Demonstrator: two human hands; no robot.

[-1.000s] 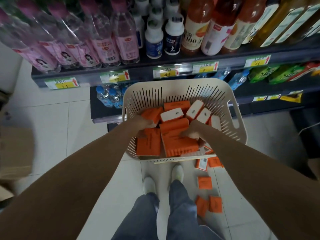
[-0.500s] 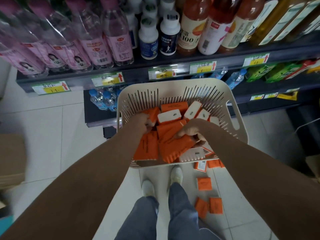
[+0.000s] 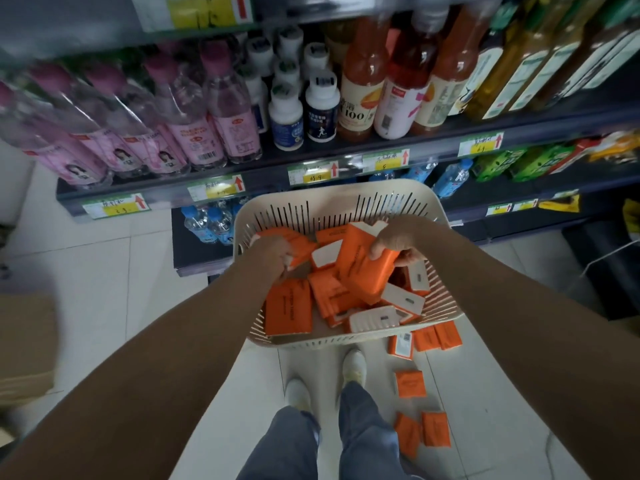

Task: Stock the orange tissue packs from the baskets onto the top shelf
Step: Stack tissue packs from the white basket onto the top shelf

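Note:
A cream slotted basket (image 3: 346, 199) stands in front of me, holding several orange tissue packs (image 3: 289, 308). My right hand (image 3: 394, 242) grips a large orange tissue pack (image 3: 363, 271), tilted and lifted above the pile. Over the basket's left side, my left hand (image 3: 277, 251) is closed on another orange pack (image 3: 299, 242). The top shelf is out of view; only a blurred shelf edge (image 3: 194, 12) shows at the top.
Shelves ahead carry pink water bottles (image 3: 194, 112), white bottles (image 3: 320, 109), and juice and oil bottles (image 3: 398, 81). Loose orange packs (image 3: 410, 384) lie on the tiled floor right of my feet. A cardboard box (image 3: 24, 344) sits at far left.
My right hand has lifted its orange pack up out of the pile. My left hand has closed on a pack at the left. The view has tilted upward along the shelves.

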